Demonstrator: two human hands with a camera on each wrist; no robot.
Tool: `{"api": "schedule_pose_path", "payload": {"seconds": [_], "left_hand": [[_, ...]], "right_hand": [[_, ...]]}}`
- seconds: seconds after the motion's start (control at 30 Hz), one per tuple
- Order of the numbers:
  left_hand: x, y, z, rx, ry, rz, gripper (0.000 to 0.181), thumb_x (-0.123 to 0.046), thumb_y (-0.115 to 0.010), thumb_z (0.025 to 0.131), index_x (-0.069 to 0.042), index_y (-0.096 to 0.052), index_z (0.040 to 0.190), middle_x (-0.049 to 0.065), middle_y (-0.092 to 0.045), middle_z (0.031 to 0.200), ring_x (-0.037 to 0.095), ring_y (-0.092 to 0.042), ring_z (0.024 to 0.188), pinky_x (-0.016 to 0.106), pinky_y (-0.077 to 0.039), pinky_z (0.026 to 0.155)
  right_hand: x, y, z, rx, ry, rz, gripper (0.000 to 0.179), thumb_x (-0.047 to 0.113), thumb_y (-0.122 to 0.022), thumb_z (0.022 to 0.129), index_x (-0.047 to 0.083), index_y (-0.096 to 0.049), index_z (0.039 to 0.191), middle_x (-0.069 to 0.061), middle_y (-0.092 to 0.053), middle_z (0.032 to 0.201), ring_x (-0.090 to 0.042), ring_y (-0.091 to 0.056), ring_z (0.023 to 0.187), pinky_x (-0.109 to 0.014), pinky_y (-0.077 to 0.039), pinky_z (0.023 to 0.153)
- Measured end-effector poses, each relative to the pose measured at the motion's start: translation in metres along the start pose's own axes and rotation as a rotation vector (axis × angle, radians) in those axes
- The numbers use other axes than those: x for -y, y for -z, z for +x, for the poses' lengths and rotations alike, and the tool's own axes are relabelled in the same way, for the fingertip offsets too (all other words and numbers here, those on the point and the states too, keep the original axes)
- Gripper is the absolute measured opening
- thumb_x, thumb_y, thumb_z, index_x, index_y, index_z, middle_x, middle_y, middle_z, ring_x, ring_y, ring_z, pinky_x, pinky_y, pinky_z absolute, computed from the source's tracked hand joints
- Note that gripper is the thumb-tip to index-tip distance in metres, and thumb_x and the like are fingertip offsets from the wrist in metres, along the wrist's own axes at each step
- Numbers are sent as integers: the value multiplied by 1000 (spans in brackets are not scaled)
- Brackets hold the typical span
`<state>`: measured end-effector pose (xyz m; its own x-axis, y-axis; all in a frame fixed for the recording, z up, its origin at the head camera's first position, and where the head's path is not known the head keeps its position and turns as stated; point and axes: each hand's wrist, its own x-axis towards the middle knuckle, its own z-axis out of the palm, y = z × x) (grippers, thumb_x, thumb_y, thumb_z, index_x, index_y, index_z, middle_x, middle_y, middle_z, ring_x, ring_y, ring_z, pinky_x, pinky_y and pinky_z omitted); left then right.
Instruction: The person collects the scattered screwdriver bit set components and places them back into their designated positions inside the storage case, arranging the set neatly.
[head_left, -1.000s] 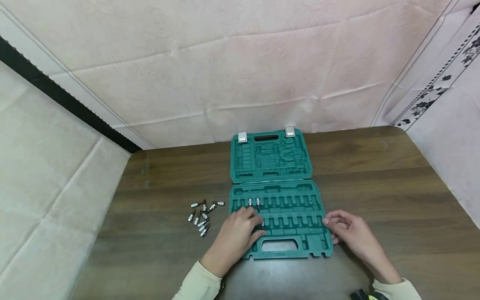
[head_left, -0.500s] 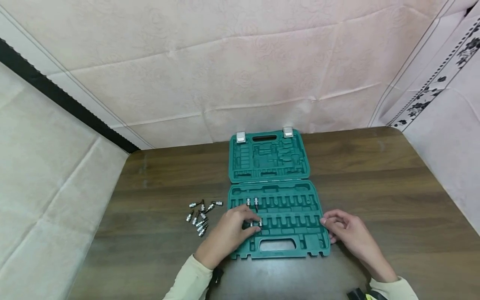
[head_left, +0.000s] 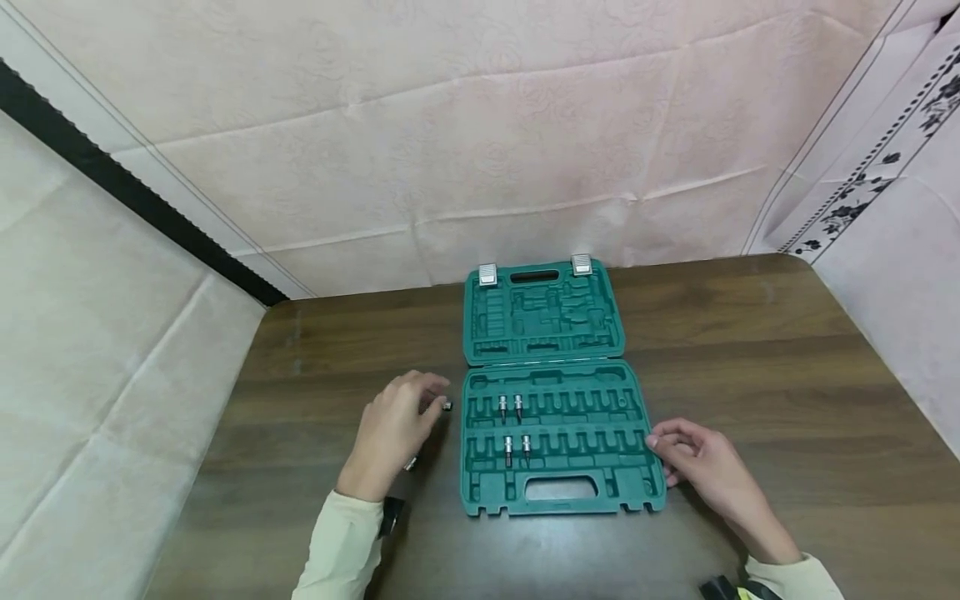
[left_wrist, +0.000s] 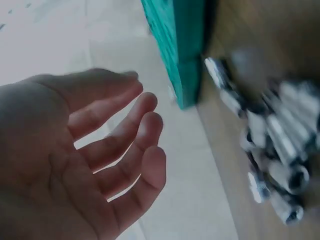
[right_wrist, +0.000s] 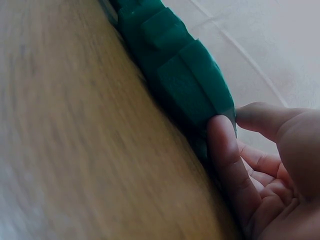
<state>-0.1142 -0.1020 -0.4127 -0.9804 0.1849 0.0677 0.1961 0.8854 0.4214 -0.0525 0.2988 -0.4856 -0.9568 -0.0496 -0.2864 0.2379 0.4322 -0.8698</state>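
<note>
An open green socket case (head_left: 480, 487) lies on the table, its lower half toward me. Two bit sockets (head_left: 518, 405) sit in its upper row and two more bit sockets (head_left: 508, 450) in the lower row, all at the left. My left hand (head_left: 393, 429) is left of the case, over the loose bit sockets (left_wrist: 295, 120), which it mostly hides in the head view. Its fingers are loosely bent and hold nothing. My right hand (head_left: 701, 467) holds the case's right edge between thumb and finger, as the right wrist view also shows.
The case's lid (head_left: 543, 337), with two metal latches (head_left: 487, 275), lies folded back toward the far edge of the wooden table (head_left: 750, 350). Pale cloth (head_left: 450, 150) hangs behind and at both sides. Many molded slots in the case hold nothing.
My left hand has let go of a bit socket in the lower row and moved left, over the loose ones. The right hand has stayed at the case's edge.
</note>
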Motion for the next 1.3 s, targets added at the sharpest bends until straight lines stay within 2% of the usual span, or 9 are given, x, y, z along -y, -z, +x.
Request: {"api": "schedule_pose_path", "payload": {"seconds": [0.3, 0.63, 0.83, 1.03, 1.1, 1.2, 1.3], "left_hand": [[24, -15, 7, 102, 30, 130, 18, -13, -81, 95, -11, -81, 112, 7, -75, 108, 28, -70, 98, 49, -60, 79], [33, -22, 10, 81, -4, 135, 12, -4, -81, 92, -9, -81, 104, 6, -76, 103, 27, -71, 94, 47, -61, 78], [34, -24, 10, 76, -34, 158, 8, -12, -87, 88, -10, -80, 92, 4, -73, 95, 25, -66, 87, 47, -58, 81], [33, -23, 10, 109, -54, 147, 28, -26, -90, 86, -18, -67, 72, 3, -70, 101, 25, -62, 93, 46, -50, 87], [32, -22, 11, 136, -73, 130, 28, -28, -91, 86, -18, -66, 77, 4, -69, 106, 25, -61, 97, 45, -47, 89], [33, -20, 12, 175, -126, 120, 23, -23, -89, 87, -15, -73, 99, 4, -70, 117, 25, -62, 106, 47, -46, 96], [37, -19, 14, 210, -184, 134, 39, -20, -87, 90, -13, -73, 125, 4, -70, 128, 26, -63, 117, 50, -46, 102]], "right_hand": [[-2, -1, 0, 3, -4, 4, 36, 26, -68, 105, -4, -66, 124, -9, -74, 99, -15, -70, 73, -30, -60, 68], [-2, -1, 0, -3, 8, 12, 35, 25, -68, 105, -4, -67, 123, -9, -74, 98, -15, -70, 71, -30, -60, 67], [-2, -2, 0, -12, 8, 7, 33, 25, -69, 104, -3, -67, 122, -8, -74, 97, -15, -69, 71, -30, -60, 66], [-1, -1, 0, -16, 15, 10, 33, 24, -69, 104, -3, -67, 121, -9, -74, 97, -14, -69, 71, -30, -60, 66], [-1, -1, 0, -15, 13, 6, 33, 24, -69, 105, -3, -67, 121, -9, -74, 97, -14, -69, 71, -30, -60, 66], [-1, -1, 0, -15, 15, 1, 33, 25, -68, 105, -3, -67, 122, -9, -74, 97, -14, -70, 71, -30, -60, 66], [-2, -2, 1, -17, 27, 13, 32, 24, -68, 105, -3, -67, 121, -9, -74, 97, -15, -70, 70, -30, -61, 66]]}}
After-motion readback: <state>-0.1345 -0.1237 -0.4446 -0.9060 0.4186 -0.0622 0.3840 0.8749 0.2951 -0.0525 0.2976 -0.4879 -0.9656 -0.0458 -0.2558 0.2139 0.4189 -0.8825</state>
